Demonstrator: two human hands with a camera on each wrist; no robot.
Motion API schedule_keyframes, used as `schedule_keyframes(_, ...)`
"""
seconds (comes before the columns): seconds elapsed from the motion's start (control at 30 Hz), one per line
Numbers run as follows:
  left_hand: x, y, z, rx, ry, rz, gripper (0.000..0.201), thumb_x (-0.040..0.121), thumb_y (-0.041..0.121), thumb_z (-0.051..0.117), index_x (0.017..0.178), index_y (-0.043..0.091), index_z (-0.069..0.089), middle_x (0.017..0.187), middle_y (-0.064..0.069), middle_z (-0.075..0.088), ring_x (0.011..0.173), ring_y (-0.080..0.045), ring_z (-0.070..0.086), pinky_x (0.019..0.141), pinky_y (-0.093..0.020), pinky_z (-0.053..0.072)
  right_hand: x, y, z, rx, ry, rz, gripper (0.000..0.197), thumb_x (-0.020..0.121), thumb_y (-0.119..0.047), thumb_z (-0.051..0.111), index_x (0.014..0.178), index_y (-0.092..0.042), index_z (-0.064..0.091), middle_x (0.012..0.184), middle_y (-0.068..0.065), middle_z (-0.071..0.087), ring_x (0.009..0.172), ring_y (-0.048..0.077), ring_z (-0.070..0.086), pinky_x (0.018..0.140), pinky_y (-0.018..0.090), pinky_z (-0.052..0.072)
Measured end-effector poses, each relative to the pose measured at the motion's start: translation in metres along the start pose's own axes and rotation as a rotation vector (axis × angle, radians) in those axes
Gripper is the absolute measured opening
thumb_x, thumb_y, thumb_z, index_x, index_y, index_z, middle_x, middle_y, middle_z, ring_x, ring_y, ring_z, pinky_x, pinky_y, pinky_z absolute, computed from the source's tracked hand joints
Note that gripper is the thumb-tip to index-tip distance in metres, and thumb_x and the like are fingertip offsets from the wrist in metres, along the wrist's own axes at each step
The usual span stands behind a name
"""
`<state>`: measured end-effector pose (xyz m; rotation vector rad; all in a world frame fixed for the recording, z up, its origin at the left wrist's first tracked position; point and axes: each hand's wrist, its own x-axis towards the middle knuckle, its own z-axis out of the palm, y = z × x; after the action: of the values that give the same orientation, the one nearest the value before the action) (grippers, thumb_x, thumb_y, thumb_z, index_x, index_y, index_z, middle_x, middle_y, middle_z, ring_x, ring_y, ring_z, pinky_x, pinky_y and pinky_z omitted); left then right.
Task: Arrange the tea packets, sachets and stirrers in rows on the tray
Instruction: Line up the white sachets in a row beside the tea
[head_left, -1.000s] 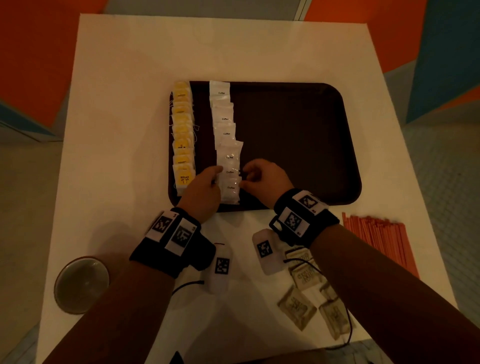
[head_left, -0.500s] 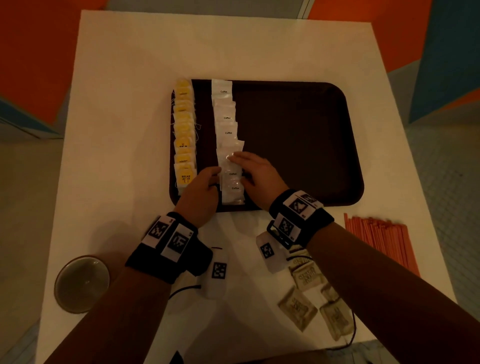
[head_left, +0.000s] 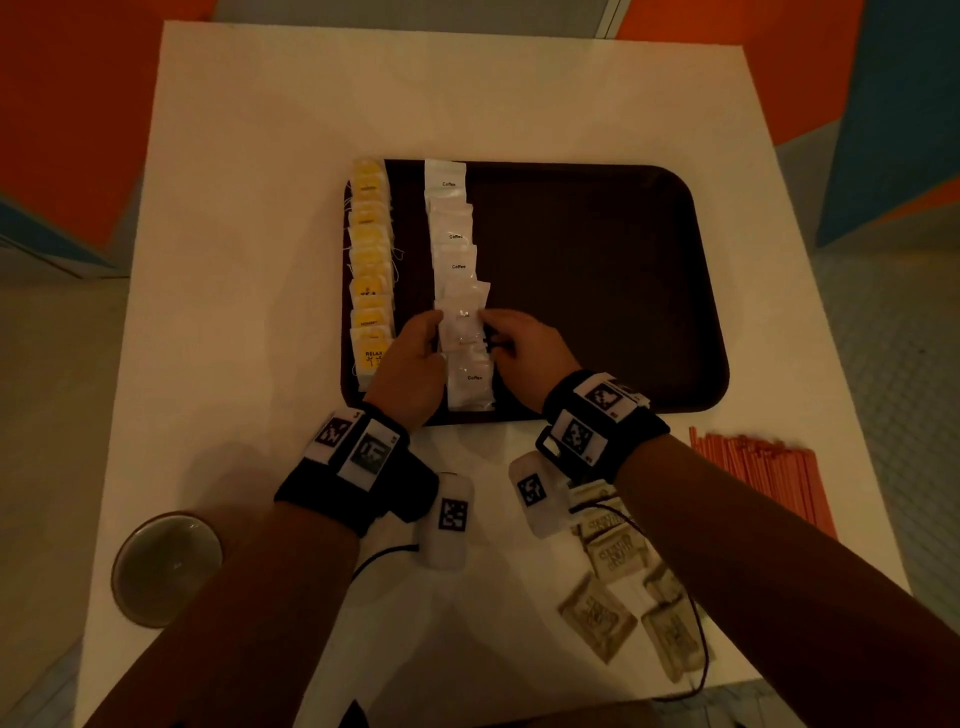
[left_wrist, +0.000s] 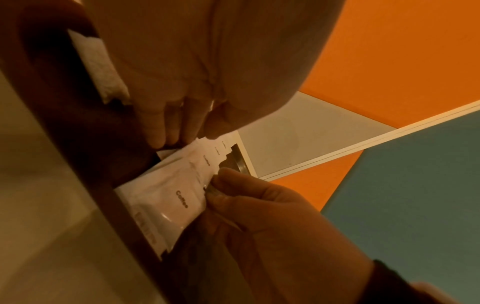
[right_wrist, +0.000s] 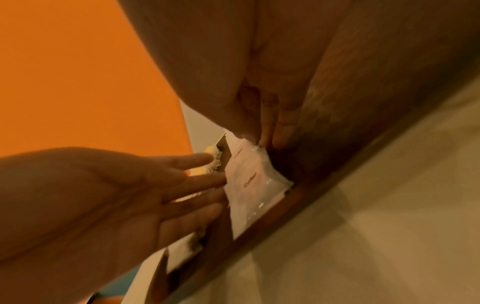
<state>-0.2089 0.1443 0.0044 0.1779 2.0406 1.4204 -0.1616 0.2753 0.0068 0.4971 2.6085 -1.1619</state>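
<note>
A dark brown tray (head_left: 597, 270) holds a row of yellow tea packets (head_left: 370, 270) along its left edge and a row of overlapping white coffee sachets (head_left: 457, 265) beside it. My left hand (head_left: 434, 332) lies with straight fingers (right_wrist: 202, 181) against the left edge of the near sachets. From the right side my right hand (head_left: 491, 338) has its fingers curled, thumb and forefinger (left_wrist: 221, 185) pinching the right edge of one coffee sachet (head_left: 464, 332) near the front of the row. Brown sugar sachets (head_left: 618, 556) and orange stirrers (head_left: 758, 473) lie on the table.
The white table (head_left: 260, 260) carries a round dark lid or cup (head_left: 166, 566) at its near left corner. The tray's right two thirds show bare dark surface. Orange and teal panels surround the table.
My right hand, laid flat over the sachets half a second ago, has drawn back to the row's right edge with curled fingers. My left hand has stayed at the left edge.
</note>
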Motion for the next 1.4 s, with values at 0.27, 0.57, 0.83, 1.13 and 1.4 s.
schedule_keyframes(0.27,0.002,-0.009,0.001,-0.041,0.014,-0.028,0.040,0.091,-0.004,0.039,0.129,0.004,0.042,0.126,-0.016,0.054,0.116,-0.029,0.053,0.099,-0.047,0.046,-0.009,0.001,0.001,0.028,0.012,0.102,0.036,0.093,-0.005,0.041,0.126,-0.013,0.055,0.129,0.009,0.054,0.119,0.022,0.050,0.095,0.022,0.037)
schedule_keyframes(0.57,0.011,-0.011,0.004,-0.112,0.017,-0.042,0.043,0.093,-0.004,0.038,0.134,0.005,0.037,0.124,-0.006,0.052,0.104,-0.017,0.055,0.080,-0.022,0.053,-0.002,-0.005,0.011,0.460,0.026,0.228,0.046,0.089,0.004,0.045,0.132,-0.012,0.047,0.132,0.012,0.053,0.120,0.023,0.052,0.100,0.043,0.047)
schedule_keyframes(0.83,0.013,-0.005,0.004,-0.168,0.021,0.024,0.042,0.091,-0.007,0.037,0.133,0.002,0.034,0.118,-0.005,0.049,0.108,-0.016,0.050,0.087,-0.026,0.047,0.002,-0.005,0.011,0.560,0.051,0.257,0.048,0.088,0.006,0.047,0.132,-0.012,0.046,0.133,0.012,0.053,0.121,0.022,0.052,0.100,0.040,0.047)
schedule_keyframes(1.13,0.018,-0.003,0.004,-0.205,0.003,0.040,0.046,0.089,-0.013,0.034,0.132,0.001,0.031,0.120,-0.003,0.046,0.099,-0.006,0.052,0.080,-0.017,0.050,0.008,-0.011,0.004,0.604,0.023,0.220,0.050,0.088,0.009,0.044,0.134,-0.012,0.043,0.137,0.010,0.048,0.126,0.020,0.047,0.100,0.035,0.045)
schedule_keyframes(1.4,0.009,-0.001,0.003,-0.143,0.018,0.066,0.046,0.090,-0.009,0.038,0.133,0.003,0.031,0.113,0.004,0.045,0.092,0.003,0.049,0.080,-0.010,0.047,-0.008,-0.009,-0.002,0.562,-0.012,0.209,0.044,0.091,0.004,0.043,0.133,-0.009,0.045,0.125,-0.003,0.052,0.116,0.006,0.047,0.086,0.011,0.043)
